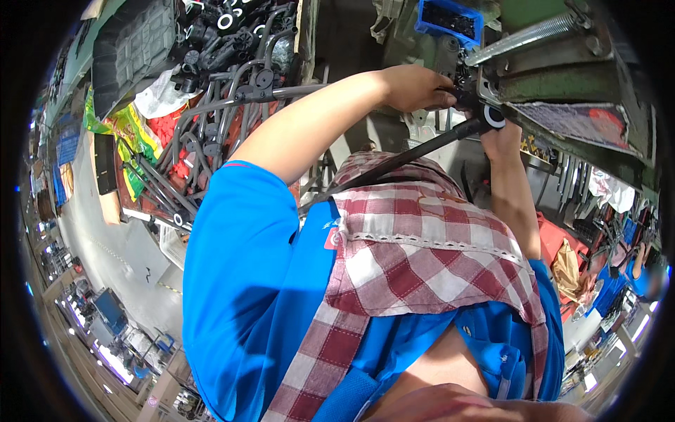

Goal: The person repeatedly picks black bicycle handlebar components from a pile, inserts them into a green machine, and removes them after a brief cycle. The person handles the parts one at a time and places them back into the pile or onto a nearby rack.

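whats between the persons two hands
In the head view, the ringed end of the black tube lies between the left hand and the right hand; its white ring shows just above the right hand.

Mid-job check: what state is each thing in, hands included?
Tube: slanted, ringed end near the machine
Left hand: fingers curled, grip unclear
Right hand: at the ringed end, fingers mostly hidden
Blue bin: holding small dark parts
Spring: slanted, tension unclear
Other tubes: heaped loosely
Apron: worn, creased
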A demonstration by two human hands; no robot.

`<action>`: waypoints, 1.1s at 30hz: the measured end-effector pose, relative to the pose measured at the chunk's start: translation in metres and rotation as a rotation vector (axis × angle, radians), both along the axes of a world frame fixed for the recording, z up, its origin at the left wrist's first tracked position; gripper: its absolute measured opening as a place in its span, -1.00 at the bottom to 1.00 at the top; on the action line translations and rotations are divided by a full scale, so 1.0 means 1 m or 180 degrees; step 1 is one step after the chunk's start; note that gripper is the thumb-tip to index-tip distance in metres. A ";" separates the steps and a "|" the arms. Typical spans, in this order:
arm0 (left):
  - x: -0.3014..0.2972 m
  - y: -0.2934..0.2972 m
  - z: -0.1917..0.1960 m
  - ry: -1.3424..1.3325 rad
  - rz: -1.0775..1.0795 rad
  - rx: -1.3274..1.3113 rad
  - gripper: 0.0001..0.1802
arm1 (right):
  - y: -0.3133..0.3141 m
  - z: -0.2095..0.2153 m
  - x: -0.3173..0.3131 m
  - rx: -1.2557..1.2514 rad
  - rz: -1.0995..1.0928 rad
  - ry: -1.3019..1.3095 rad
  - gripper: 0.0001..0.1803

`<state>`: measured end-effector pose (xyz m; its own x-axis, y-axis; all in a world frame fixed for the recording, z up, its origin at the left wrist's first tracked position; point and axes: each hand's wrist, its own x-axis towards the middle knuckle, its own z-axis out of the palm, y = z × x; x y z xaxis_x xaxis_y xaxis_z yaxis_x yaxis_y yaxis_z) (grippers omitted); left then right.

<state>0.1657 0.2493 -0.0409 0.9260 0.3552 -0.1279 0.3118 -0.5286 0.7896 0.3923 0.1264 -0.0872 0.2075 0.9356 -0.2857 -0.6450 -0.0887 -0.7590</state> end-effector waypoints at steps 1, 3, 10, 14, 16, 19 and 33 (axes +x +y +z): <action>0.001 0.001 -0.001 0.0159 -0.0016 -0.0021 -0.52 | 0.001 -0.003 0.001 -0.0053 0.0109 -0.0330 -0.46; 0.001 -0.009 -0.001 0.0339 0.0235 0.0539 -0.52 | 0.003 -0.008 -0.002 -0.0283 -0.0098 -0.0272 -0.44; -0.003 -0.019 0.004 0.0104 0.0188 0.1505 -0.51 | 0.002 0.002 -0.008 -0.0386 -0.0094 -0.0265 -0.44; 0.002 -0.018 -0.004 0.0381 0.0405 0.1124 -0.48 | 0.009 -0.009 -0.003 -0.0141 -0.0078 -0.0403 -0.41; 0.002 -0.025 0.002 0.0634 0.0444 0.1055 -0.47 | 0.004 -0.013 0.000 -0.0356 -0.0040 -0.0356 -0.40; -0.014 -0.006 -0.005 0.0579 0.0151 0.0935 -0.46 | 0.006 0.002 -0.007 -0.0383 0.0138 -0.0449 -0.36; -0.024 -0.005 -0.011 0.0792 0.0305 0.0748 -0.44 | 0.013 0.007 -0.008 -0.0549 0.0140 -0.0672 -0.49</action>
<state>0.1419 0.2443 -0.0521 0.8379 0.4853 -0.2499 0.5362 -0.6459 0.5434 0.3839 0.1392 -0.0801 0.2396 0.8863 -0.3963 -0.4668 -0.2527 -0.8475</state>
